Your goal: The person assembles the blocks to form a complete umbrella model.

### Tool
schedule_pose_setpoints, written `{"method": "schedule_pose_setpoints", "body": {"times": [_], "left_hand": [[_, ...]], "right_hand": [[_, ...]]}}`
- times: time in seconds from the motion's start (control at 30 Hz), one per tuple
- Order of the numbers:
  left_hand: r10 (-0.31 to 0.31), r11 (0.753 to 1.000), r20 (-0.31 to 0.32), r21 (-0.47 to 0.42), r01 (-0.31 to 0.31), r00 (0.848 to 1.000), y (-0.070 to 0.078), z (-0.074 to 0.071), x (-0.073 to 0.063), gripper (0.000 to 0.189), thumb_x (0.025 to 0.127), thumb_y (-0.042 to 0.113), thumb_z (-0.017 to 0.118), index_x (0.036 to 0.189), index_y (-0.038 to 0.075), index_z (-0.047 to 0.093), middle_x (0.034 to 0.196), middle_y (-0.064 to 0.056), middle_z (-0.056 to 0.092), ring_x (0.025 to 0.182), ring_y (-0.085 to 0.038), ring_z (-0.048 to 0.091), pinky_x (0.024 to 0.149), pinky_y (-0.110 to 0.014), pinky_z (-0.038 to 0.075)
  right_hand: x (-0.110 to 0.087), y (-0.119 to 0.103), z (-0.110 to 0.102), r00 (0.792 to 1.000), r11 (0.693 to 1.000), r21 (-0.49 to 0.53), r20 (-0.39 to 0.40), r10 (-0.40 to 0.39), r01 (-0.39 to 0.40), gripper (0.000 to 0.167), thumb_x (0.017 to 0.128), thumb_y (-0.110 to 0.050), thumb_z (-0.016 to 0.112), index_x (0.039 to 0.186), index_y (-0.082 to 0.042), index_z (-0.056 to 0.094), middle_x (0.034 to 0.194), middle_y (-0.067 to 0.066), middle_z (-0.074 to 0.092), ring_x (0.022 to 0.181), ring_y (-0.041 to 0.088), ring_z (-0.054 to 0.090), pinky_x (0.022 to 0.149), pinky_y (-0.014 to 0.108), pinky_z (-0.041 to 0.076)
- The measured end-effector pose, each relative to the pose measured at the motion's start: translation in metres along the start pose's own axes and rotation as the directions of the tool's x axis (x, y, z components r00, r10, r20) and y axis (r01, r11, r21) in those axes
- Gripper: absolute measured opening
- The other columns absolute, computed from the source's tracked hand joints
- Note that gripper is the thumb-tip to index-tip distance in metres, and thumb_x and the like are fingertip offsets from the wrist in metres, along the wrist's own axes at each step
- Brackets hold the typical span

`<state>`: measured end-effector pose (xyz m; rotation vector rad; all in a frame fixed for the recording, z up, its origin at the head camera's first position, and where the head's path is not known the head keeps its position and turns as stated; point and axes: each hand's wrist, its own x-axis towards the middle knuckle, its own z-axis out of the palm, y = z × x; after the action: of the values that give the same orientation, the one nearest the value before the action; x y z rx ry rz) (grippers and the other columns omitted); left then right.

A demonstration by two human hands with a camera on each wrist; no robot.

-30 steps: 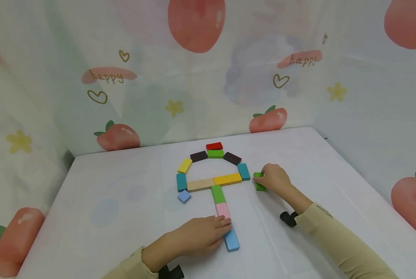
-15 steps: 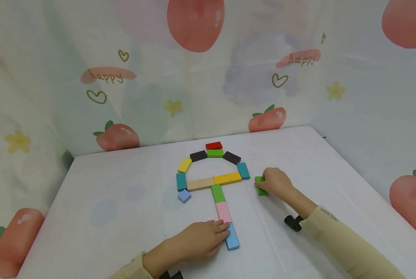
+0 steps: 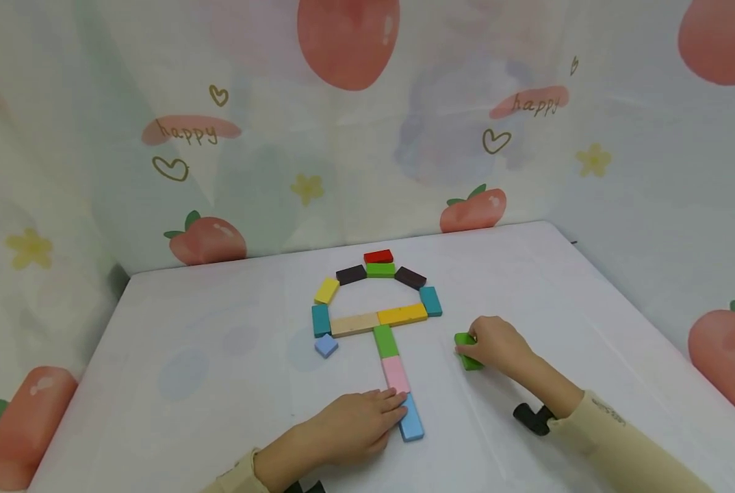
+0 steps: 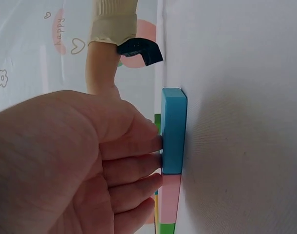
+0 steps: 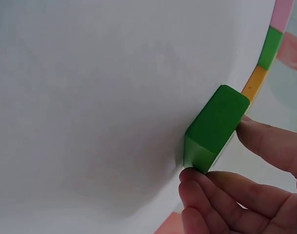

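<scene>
My right hand [image 3: 501, 346] pinches a green block [image 5: 219, 119] between thumb and fingers, to the right of the block stem. In the head view this green block [image 3: 468, 352] is partly covered by the fingers. My left hand [image 3: 355, 424] lies with extended fingers on the light blue block [image 3: 412, 421] at the stem's near end. In the left wrist view those fingertips touch the blue block's [image 4: 174, 131] upper side. Beyond it in the stem come a pink block [image 3: 395, 374] and another green block [image 3: 385, 341].
Across the stem's top runs a bar of a wooden block [image 3: 354, 324] and an orange block [image 3: 403, 315]. Teal, yellow, dark and green blocks arch above it, with a red block [image 3: 378, 257] at the peak. A small periwinkle block [image 3: 326, 346] lies by the left end.
My right hand has moved toward the near side and slightly right, carrying the green block away from the right teal block. The left hand has shifted slightly back along the stem.
</scene>
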<state>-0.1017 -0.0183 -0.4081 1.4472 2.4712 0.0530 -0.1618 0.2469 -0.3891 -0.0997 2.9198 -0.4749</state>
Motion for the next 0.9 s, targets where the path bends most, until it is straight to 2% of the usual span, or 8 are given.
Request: {"method": "schedule_pose_setpoints", "body": {"times": [0.13,0.33,0.67,0.73,0.8,0.9], "left_hand": [[0.004,1.0,-0.003,-0.008,-0.004,1.0,0.0,0.001,-0.001,0.042,0.096,0.027,0.046,0.137,0.014,0.046,0.143,0.003,0.038,0.13,-0.007,0.031,0.101,-0.024,0.032],[0.0,1.0,-0.012,-0.008,0.0,1.0,0.001,0.002,-0.001,0.043,0.096,0.027,0.046,0.137,0.013,0.045,0.143,0.003,0.037,0.13,-0.008,0.03,0.101,-0.024,0.031],[0.0,1.0,-0.006,-0.001,0.0,1.0,0.003,0.001,-0.002,0.043,0.096,0.028,0.046,0.137,0.013,0.045,0.143,0.003,0.037,0.13,-0.007,0.03,0.101,-0.023,0.031],[0.0,1.0,-0.006,-0.001,0.0,1.0,0.002,0.001,-0.002,0.043,0.096,0.028,0.047,0.137,0.013,0.045,0.143,0.003,0.037,0.13,-0.007,0.03,0.101,-0.023,0.031],[0.002,1.0,-0.009,0.0,-0.002,1.0,0.002,0.001,-0.002,0.043,0.096,0.028,0.047,0.137,0.013,0.045,0.143,0.004,0.037,0.13,-0.007,0.031,0.101,-0.023,0.031],[0.006,1.0,-0.016,0.005,-0.006,1.0,0.002,0.001,-0.002,0.043,0.096,0.028,0.047,0.137,0.013,0.045,0.142,0.003,0.038,0.13,-0.007,0.031,0.101,-0.023,0.031]], "right_hand": [[-0.015,-0.003,0.002,0.998,0.998,0.003,-0.02,-0.06,0.06,0.024,0.076,-0.021,0.074,0.069,-0.003,0.061,0.058,0.0,0.046,0.052,0.014,0.04,0.048,0.024,0.031],[-0.03,-0.005,0.005,0.995,0.995,-0.006,-0.013,-0.096,0.096,0.025,0.075,-0.022,0.076,0.065,-0.007,0.059,0.058,-0.002,0.044,0.053,0.012,0.039,0.048,0.023,0.031],[-0.054,-0.009,0.013,0.989,0.988,0.055,0.008,-0.144,0.144,0.021,0.073,-0.023,0.077,0.07,-0.008,0.063,0.053,-0.004,0.042,0.052,0.01,0.038,0.046,0.022,0.029],[-0.056,-0.009,0.012,0.988,0.987,0.053,0.022,-0.153,0.152,0.023,0.073,-0.025,0.077,0.079,-0.004,0.067,0.058,-0.004,0.048,0.056,0.01,0.042,0.049,0.023,0.034],[-0.057,-0.009,0.009,0.985,0.985,0.042,0.038,-0.166,0.165,0.035,0.071,-0.027,0.078,0.092,0.0,0.069,0.069,-0.002,0.057,0.064,0.013,0.051,0.055,0.026,0.043],[-0.058,-0.007,0.003,0.973,0.976,0.042,0.081,-0.218,0.215,0.058,0.067,-0.029,0.081,0.112,0.003,0.063,0.1,0.008,0.064,0.092,0.023,0.058,0.077,0.038,0.05]]}}
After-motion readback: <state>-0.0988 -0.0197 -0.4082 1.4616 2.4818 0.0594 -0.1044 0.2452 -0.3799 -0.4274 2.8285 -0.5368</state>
